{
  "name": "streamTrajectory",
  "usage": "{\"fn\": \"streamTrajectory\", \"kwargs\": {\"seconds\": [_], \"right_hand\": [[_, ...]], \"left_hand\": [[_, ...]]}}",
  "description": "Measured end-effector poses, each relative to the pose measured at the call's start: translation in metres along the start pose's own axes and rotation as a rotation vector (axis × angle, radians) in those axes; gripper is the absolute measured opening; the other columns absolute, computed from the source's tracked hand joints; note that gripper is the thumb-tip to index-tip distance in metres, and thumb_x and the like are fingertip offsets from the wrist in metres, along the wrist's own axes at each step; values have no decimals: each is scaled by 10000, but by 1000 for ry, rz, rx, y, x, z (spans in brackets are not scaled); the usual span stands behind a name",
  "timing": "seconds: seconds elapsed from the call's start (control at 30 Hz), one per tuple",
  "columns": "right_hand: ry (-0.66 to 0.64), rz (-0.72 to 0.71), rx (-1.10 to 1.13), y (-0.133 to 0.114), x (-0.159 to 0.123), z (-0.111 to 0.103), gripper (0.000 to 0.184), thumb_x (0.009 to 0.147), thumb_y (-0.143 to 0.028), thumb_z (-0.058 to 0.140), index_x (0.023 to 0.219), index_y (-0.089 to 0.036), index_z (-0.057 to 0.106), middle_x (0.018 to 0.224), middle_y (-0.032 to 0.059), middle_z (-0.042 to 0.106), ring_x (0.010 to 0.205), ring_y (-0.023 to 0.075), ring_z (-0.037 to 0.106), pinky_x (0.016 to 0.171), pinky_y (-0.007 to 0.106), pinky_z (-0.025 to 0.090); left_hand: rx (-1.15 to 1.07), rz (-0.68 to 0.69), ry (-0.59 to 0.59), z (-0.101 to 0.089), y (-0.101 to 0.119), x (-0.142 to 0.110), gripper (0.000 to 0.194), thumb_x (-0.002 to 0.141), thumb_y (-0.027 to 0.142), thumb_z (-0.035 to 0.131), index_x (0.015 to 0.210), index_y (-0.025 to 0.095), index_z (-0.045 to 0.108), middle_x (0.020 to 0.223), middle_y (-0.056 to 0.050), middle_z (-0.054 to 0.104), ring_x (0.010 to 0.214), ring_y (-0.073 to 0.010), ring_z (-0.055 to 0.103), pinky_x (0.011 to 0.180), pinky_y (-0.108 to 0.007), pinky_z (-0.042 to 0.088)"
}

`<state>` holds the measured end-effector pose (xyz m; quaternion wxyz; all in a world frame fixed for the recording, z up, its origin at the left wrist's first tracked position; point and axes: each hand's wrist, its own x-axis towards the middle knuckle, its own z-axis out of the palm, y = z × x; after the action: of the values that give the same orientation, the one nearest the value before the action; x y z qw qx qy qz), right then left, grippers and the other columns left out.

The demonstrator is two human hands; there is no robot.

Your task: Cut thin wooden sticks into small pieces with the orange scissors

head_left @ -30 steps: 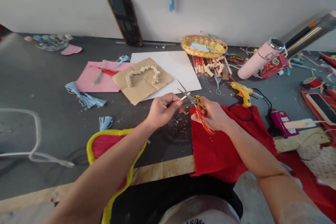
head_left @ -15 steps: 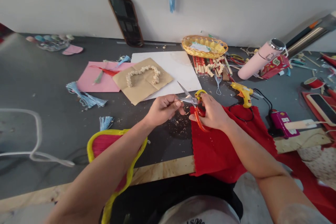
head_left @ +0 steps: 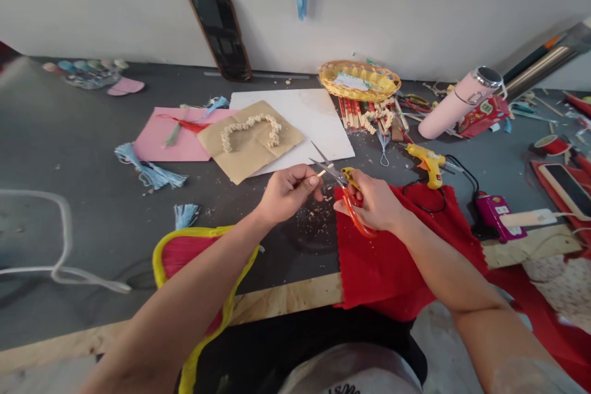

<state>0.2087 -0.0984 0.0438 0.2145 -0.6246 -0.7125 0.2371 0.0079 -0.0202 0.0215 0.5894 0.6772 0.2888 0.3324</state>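
My left hand [head_left: 292,194] pinches a thin pale stick [head_left: 325,171] between thumb and fingers, so most of the stick is hidden. Its short free end points up toward the scissors [head_left: 341,180], at their blades. Those scissors, with one orange and one yellow handle, are held by my right hand [head_left: 376,202], thumb and fingers wrapped at the handles. The blades stand slightly apart and point up and left. Under the hands, small pale chips [head_left: 318,218] lie scattered on the dark table. A curved string of small pale pieces [head_left: 252,123] rests on brown paper [head_left: 235,159].
Red cloth [head_left: 378,258] lies below my right hand. To the right are a yellow glue gun [head_left: 429,165], a purple power socket [head_left: 499,215] and a pink bottle [head_left: 457,108]. A wicker basket [head_left: 325,80] and a leaning phone [head_left: 221,34] stand behind. Blue tassels [head_left: 154,166] lie left.
The scissors have turned slightly and their blades are closer together. The stick's pale end now shows clearly by the blades. My left hand has barely moved.
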Motion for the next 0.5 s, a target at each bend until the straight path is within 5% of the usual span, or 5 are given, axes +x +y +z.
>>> {"fn": "streamTrajectory", "kwargs": {"seconds": [0.3,0.4,0.5], "right_hand": [[-96,28,298,-9,-8,2,272,875,-483,502,822,-222,448,640,-51,511,526,105,472,546,251,366],[-69,-34,184,-5,-8,4,311,804,-482,620,840,-229,443,715,-41,552,584,114,514,585,252,395],[88,-38,-22,4,-1,4,376,768,-512,663,894,-226,453,836,10,600,720,167,574,655,287,430]], "left_hand": [[235,167,96,-6,-7,2,328,899,432,556,729,163,639,665,-57,705,595,-140,605,568,-250,455],[187,174,90,-8,-8,4,295,886,422,566,766,162,641,668,-57,703,584,-145,608,558,-262,462],[190,123,171,-7,-10,5,264,884,400,569,801,158,632,649,-49,700,474,-109,524,471,-242,401]]}}
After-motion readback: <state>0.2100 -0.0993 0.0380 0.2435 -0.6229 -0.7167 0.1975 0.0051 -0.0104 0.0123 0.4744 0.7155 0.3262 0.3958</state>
